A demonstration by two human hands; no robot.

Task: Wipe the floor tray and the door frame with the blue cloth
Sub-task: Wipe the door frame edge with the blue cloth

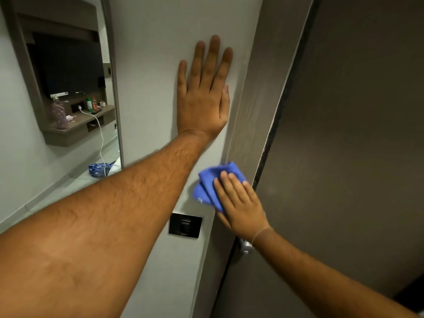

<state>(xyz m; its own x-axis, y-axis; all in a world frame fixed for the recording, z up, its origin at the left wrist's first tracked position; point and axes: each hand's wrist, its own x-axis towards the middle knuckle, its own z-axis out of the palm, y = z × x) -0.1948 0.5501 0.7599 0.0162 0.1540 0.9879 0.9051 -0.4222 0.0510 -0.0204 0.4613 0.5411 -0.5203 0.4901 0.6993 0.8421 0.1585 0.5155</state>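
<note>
My right hand presses the folded blue cloth flat against the brown wooden door frame, at the frame's left edge where it meets the white wall. Its fingers lie spread over the cloth. My left hand rests higher up, palm flat on the white wall just left of the frame, fingers apart and holding nothing. The floor tray is not in view.
The dark brown door stands to the right of the frame, with a metal knob below my right wrist. A black wall switch sits under the cloth. A tall mirror at left reflects a shelf with bottles and a charger cable.
</note>
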